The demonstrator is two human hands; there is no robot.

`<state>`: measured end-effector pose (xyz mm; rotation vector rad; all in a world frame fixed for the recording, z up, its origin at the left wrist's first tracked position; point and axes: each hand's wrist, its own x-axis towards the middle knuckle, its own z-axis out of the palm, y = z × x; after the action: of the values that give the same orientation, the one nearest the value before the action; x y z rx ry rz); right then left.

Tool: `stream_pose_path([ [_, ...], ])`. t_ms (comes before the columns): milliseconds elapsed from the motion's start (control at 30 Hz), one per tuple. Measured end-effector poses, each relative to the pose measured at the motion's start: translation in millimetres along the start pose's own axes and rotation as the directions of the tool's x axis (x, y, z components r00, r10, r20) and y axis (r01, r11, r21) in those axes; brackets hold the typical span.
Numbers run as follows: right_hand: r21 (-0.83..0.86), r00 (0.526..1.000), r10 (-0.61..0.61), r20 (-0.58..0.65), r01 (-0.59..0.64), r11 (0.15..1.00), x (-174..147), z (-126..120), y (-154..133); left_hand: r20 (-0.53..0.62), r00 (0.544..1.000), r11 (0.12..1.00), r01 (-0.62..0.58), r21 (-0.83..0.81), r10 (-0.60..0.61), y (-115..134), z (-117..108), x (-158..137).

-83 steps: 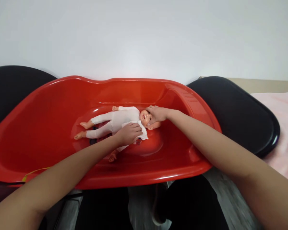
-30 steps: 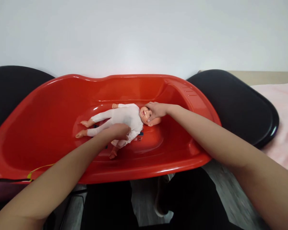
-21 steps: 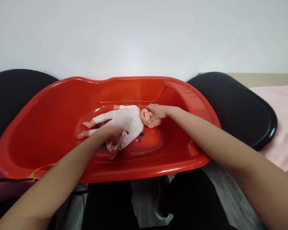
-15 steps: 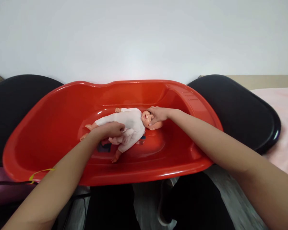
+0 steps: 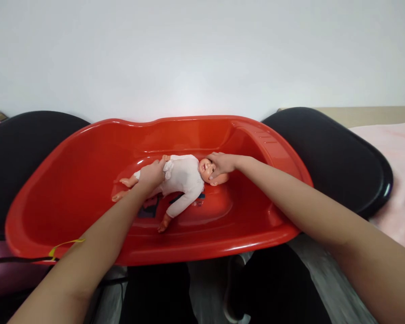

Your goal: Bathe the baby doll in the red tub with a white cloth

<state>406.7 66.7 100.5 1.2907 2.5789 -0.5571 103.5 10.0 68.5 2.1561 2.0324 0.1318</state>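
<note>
A baby doll (image 5: 184, 173) in a white top lies on its back inside a red baby bathtub (image 5: 67, 180), head to the right and feet to the left. My left hand (image 5: 153, 173) is closed on a small pale cloth (image 5: 168, 168), which bunches out from the fingers against the doll's far side, by its far arm. My right hand (image 5: 222, 163) grips the top of the doll's head, fingers over the forehead and thumb beside the face. The doll's near arm stretches out toward the tub's front wall. My left wrist partly hides the doll's legs.
Black rounded seats (image 5: 337, 157) are at both ends of the tub. A white wall (image 5: 189, 58) rises right behind it. Pink fabric (image 5: 394, 157) lies at the right. A black cable (image 5: 16, 259) with a yellow tie runs by the tub's left front rim.
My left hand has moved with the cloth from the doll's near side across its belly to the far side. My right hand stays on the head.
</note>
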Motion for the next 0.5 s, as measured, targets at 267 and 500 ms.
stream_pose_path([
  [267,-0.008,1.0,0.029,0.012,-0.028,1.0,-2.8,-4.5,-6.1,0.019,0.952,0.946,0.302,0.114,-0.306,-60.9,3.6,1.9],
  [500,-0.005,1.0,0.029,0.004,-0.029,1.0,-3.4,-3.9,-5.3,-0.32,0.945,0.997,0.081,0.012,-0.073,-26.9,-10.7,9.9],
])
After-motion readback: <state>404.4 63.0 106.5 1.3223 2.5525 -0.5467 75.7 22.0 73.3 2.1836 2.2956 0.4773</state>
